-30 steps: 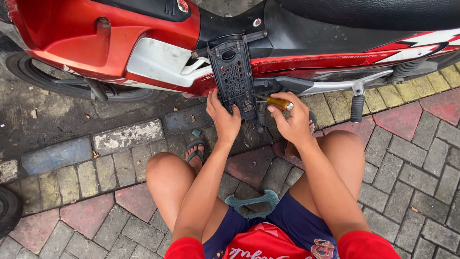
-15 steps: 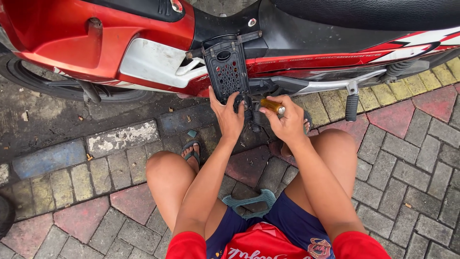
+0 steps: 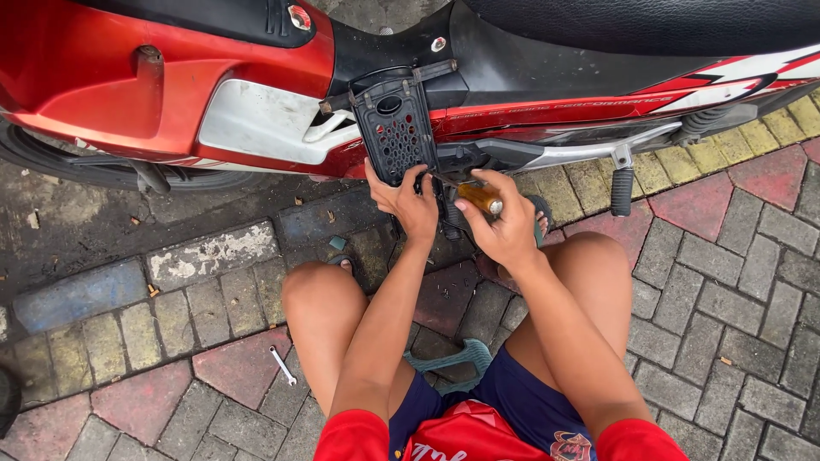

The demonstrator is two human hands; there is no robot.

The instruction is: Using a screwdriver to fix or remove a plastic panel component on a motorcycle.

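Head cam looking straight down at someone squatting next to a red and black motorbike [image 3: 171,94] parked on brick paving [image 3: 735,282]. Left hand [image 3: 408,203] is up against the bottom edge of a black perforated plastic panel [image 3: 395,128] that hangs off the bike's side, fingers curled round its lower rim w/ the thumb on the left side, so it's gripping the panel. Right hand [image 3: 502,224] is closed round a screwdriver [image 3: 475,195] w/ an amber handle, fingers wrapped tight, thumb on top; the thin shaft points up-left toward the bike's underside just right of the panel, tip is hidden behind the left hand's fingers so can't tell what it's on. Both hands nearly touching each other, right below the bike frame. Silver footpeg bar w/ a black rubber footpeg [image 3: 622,189] sticks out to the right of the hands, close by but not touching. Person's in blue shorts and red sleeves, knees spread, sitting on a small teal stool [image 3: 453,358]. A little silver wrench [image 3: 282,365] lies on the pavers by the left knee, well apart from both hands.
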